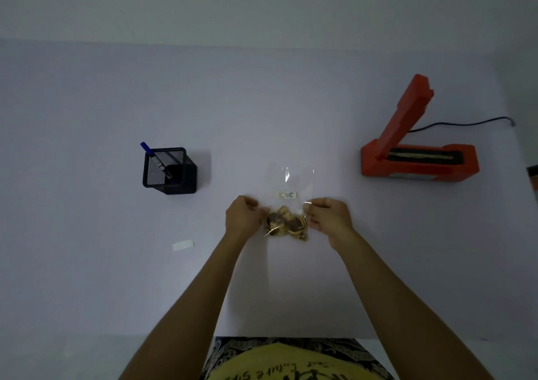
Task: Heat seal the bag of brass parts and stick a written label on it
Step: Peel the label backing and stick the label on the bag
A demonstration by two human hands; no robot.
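A clear plastic bag (291, 181) lies on the white table, with brass parts (286, 224) bunched at its near end. A small white label with writing (287, 195) is stuck on the bag's middle. My left hand (243, 216) pinches the bag's left edge beside the parts. My right hand (327, 215) pinches the right edge. The orange heat sealer (419, 161) stands at the right with its arm raised, apart from the bag.
A black mesh pen holder (168, 170) with a blue-capped pen (148, 149) stands at the left. A white strip of label backing (183, 245) lies near my left forearm. The sealer's black cord (465, 123) trails to the right edge.
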